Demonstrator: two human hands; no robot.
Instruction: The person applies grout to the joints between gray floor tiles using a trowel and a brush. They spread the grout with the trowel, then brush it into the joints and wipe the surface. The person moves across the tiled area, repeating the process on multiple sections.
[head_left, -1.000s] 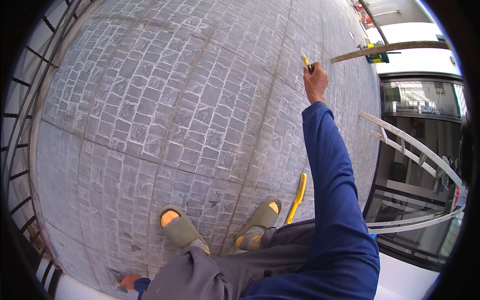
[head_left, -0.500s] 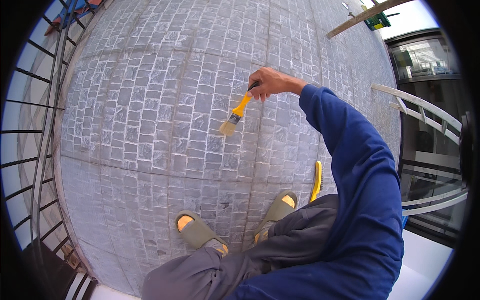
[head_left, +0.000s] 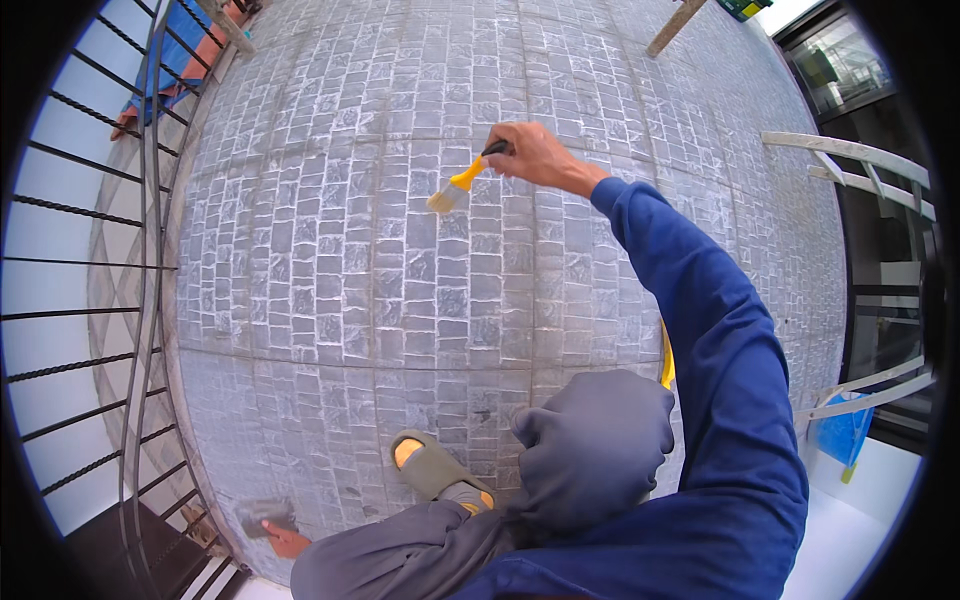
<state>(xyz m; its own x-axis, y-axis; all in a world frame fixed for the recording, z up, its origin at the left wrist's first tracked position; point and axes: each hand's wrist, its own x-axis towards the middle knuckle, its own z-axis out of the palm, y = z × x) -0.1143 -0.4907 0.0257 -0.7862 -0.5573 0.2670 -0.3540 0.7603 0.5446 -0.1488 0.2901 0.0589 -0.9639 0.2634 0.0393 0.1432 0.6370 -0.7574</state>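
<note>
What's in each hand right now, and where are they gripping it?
The right hand holds a yellow paintbrush by the dark end of its handle, bristles down-left over the grey tiles. The left hand grips a dark object; where it grips is unclear.

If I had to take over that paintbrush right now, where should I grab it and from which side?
Probably the yellow handle of the brush, between the bristles and the right hand, which already pinches its dark upper end. Come from below and the left: the brush slants down-left across the tiled surface, so that side of the handle is bare, while the hand and sleeve block the right.
</note>
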